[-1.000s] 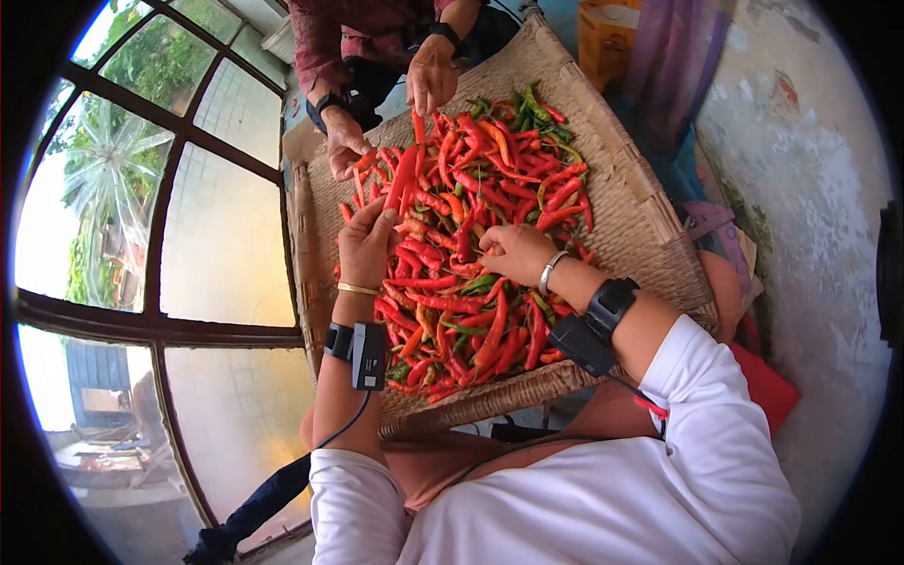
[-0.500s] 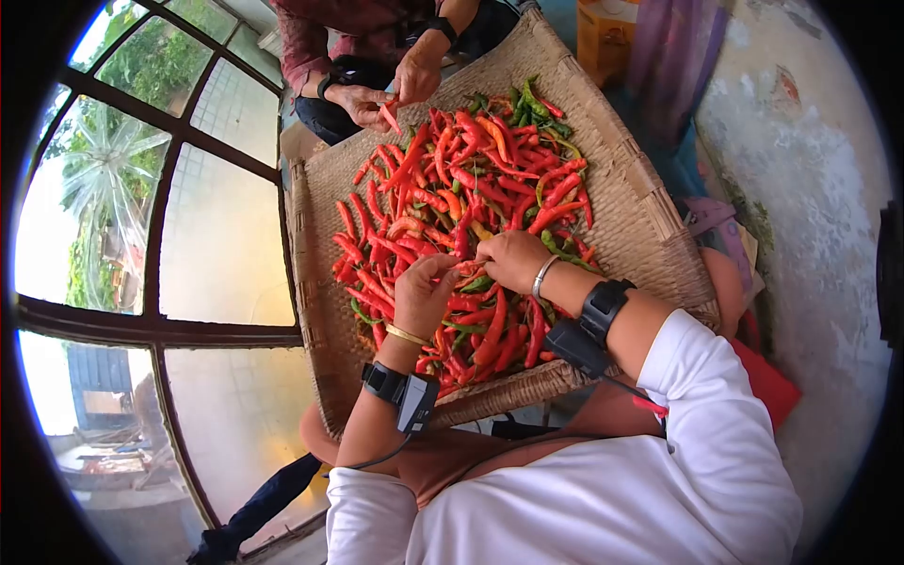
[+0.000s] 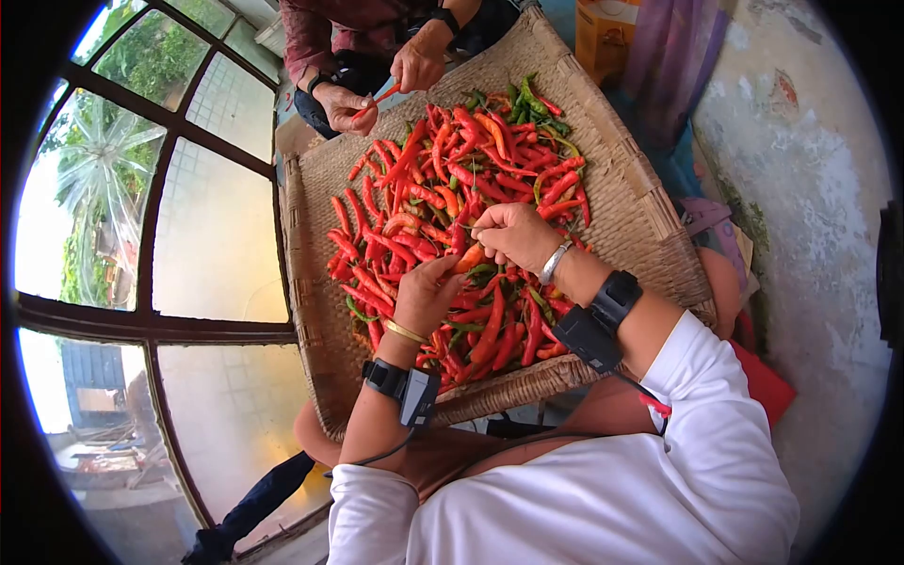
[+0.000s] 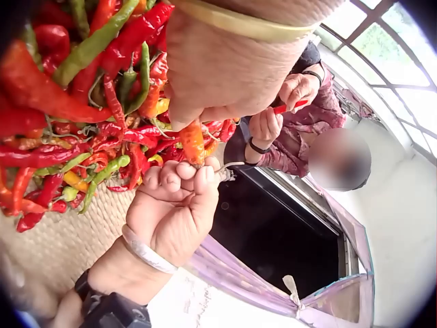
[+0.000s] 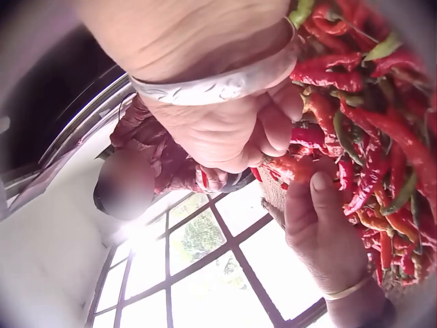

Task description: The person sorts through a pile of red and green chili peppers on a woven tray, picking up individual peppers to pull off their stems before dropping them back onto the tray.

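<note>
Left hand (image 3: 426, 297) and right hand (image 3: 513, 235) nearly touch, fingers pinching.

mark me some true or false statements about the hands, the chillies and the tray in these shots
1. The left hand and the right hand both hold one orange chilli above the pile. True.
2. The woven tray holds mostly green chillies. False: the chillies are mostly red, with a few green ones among them.
3. The person across the tray holds a red chilli. True.
4. The right wrist is bare. False: it wears a silver bangle and a black strap.
</note>
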The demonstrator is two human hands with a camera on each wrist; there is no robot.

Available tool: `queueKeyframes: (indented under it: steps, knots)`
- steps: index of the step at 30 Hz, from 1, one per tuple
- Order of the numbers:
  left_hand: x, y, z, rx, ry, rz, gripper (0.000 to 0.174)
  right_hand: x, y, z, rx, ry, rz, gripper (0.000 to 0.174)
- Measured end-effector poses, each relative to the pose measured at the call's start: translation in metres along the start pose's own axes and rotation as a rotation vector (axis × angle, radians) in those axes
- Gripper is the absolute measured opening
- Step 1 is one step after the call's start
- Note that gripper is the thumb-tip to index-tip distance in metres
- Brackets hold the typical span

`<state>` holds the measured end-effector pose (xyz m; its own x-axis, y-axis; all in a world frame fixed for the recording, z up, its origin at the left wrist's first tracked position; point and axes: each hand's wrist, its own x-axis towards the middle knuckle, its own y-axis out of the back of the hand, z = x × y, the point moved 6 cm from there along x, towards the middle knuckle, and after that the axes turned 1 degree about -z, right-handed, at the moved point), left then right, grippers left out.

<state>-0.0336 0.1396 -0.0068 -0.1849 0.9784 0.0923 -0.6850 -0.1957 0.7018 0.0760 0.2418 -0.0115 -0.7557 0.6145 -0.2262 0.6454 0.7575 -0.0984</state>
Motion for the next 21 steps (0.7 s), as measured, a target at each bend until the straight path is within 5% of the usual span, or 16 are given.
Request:
queueKeyframes:
  steps: [2, 8, 13, 18, 21]
  knots:
    - [-0.001, 0.005, 0.000, 0.041, -0.068, 0.031, 0.024, 0.002, 0.004, 0.003, 0.039, -0.030, 0.023, 0.013]
    - [-0.005, 0.002, -0.031, -0.288, 0.234, -0.094, 0.020, 0.003, 0.013, 0.001, 0.046, 0.048, 0.164, 0.016]
    - [0.006, 0.027, -0.025, -0.569, 0.264, 0.068, 0.019, 0.007, 0.020, 0.001, 0.054, 0.045, 0.173, 0.017]
    - [0.052, 0.057, -0.018, -0.471, 0.194, 0.146, 0.028, 0.002, 0.016, -0.004, 0.054, 0.044, 0.160, 0.017]
    - [0.071, 0.078, -0.010, -0.572, -0.015, 0.399, 0.045, 0.003, 0.015, -0.004, 0.039, 0.043, 0.151, 0.016]
